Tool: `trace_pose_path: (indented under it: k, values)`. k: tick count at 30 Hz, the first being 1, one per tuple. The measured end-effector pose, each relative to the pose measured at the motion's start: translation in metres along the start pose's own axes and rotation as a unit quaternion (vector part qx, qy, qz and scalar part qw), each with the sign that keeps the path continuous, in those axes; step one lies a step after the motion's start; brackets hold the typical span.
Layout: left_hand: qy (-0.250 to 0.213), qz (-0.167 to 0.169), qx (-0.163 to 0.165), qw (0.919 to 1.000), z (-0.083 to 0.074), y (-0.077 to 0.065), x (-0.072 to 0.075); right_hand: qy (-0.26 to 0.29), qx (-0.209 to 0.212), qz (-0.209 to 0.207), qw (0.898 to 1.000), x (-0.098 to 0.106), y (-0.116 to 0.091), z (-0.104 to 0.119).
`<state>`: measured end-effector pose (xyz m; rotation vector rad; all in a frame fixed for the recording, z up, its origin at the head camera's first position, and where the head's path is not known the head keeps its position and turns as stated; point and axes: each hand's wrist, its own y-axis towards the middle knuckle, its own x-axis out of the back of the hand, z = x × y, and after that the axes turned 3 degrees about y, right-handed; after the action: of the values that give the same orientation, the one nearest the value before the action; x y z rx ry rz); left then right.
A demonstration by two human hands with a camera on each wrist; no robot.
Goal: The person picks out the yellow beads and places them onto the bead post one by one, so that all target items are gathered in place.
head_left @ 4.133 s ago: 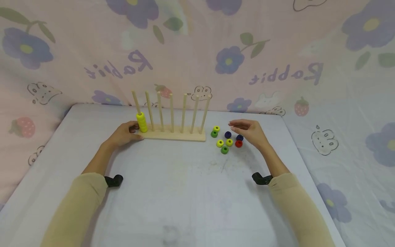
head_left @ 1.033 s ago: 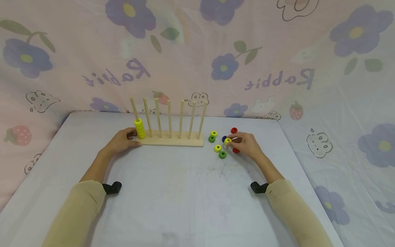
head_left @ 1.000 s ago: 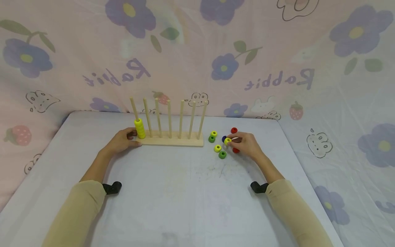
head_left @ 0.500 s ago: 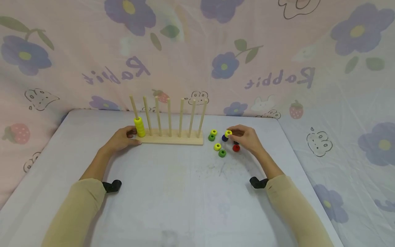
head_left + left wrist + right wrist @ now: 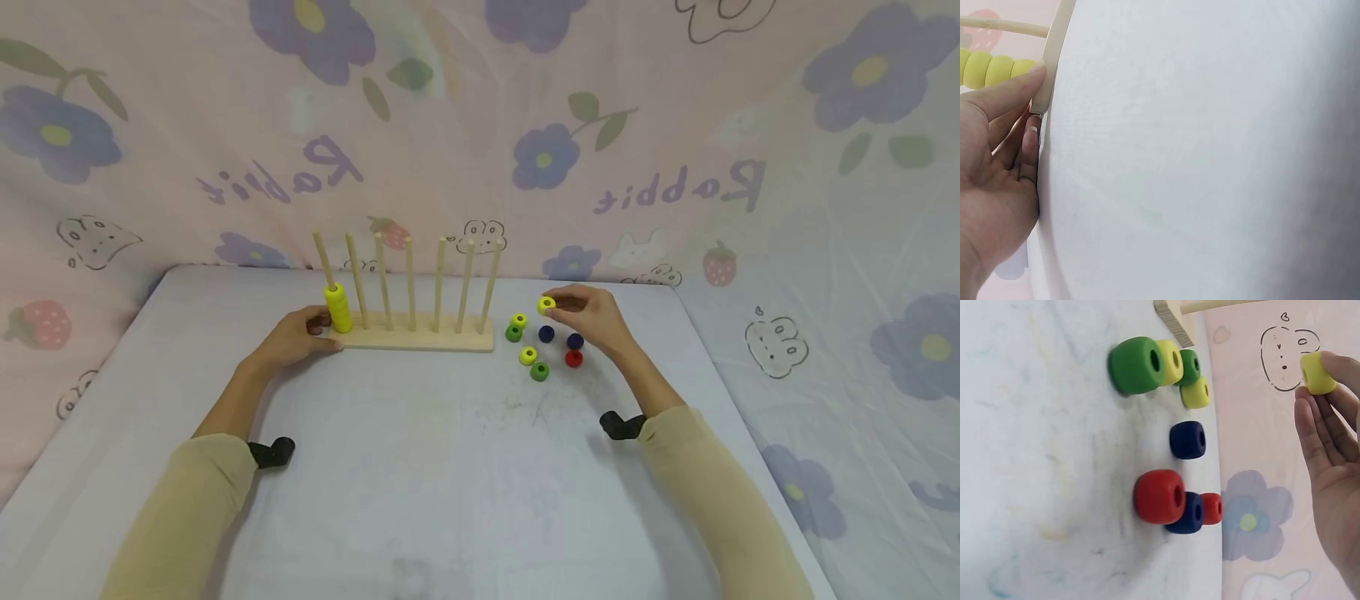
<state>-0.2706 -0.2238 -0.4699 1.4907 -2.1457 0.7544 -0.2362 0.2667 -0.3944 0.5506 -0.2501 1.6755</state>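
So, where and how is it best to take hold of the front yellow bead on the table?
I would pinch the front yellow bead by its rounded sides, front left and back right, coming from above. Its hole faces up; one green bead sits close at front right, another green bead at back left, so the other sides look freer.

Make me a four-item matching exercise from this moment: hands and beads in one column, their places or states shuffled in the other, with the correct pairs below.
Column one
1. left hand
2. right hand
3. stacked yellow beads
4. green beads

Column two
A. pinching one yellow bead
B. loose on the table
C. holding one end of the peg rack
D. threaded on the leftmost peg

Pairs: 1-C, 2-A, 3-D, 4-B
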Motion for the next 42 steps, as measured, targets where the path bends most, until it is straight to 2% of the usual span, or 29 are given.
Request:
trace_pose_path:
  k: [4, 9, 14, 20, 29, 33, 39, 42]
  values:
    - [0.002, -0.004, -0.005, 1.0000, 0.000, 0.001, 0.001, 0.007, -0.006, -0.007, 1.000, 0.001, 0.014, -0.012]
    - [0.007, -0.004, -0.003, 1.0000, 0.004, 0.003, 0.000, -0.003, 0.002, -0.008, 1.000, 0.002, 0.021, -0.006]
    - [0.004, -0.003, 0.000, 1.0000, 0.008, 0.005, -0.001, -0.017, 0.036, 0.000, 0.999, 0.003, 0.024, 0.011]
    - [0.007, -0.005, -0.006, 0.9999, 0.006, 0.003, -0.001, -0.021, 0.050, 0.003, 0.999, 0.003, 0.032, 0.023]
    - [0.011, -0.004, -0.005, 0.9999, 0.002, 0.002, 0.002, -0.008, 0.102, -0.026, 0.994, 0.000, 0.049, 0.043]
    - [0.009, -0.013, -0.016, 0.9997, -0.001, 0.003, 0.005, -0.009, 0.122, -0.034, 0.992, 0.000, 0.054, 0.055]
    - [0.010, 0.001, -0.008, 0.9999, 0.004, 0.002, -0.001, -0.006, 0.138, -0.032, 0.990, -0.003, 0.060, 0.063]
    - [0.012, -0.003, -0.010, 0.9999, 0.006, 0.001, -0.001, -0.016, 0.146, -0.039, 0.988, -0.004, 0.063, 0.070]
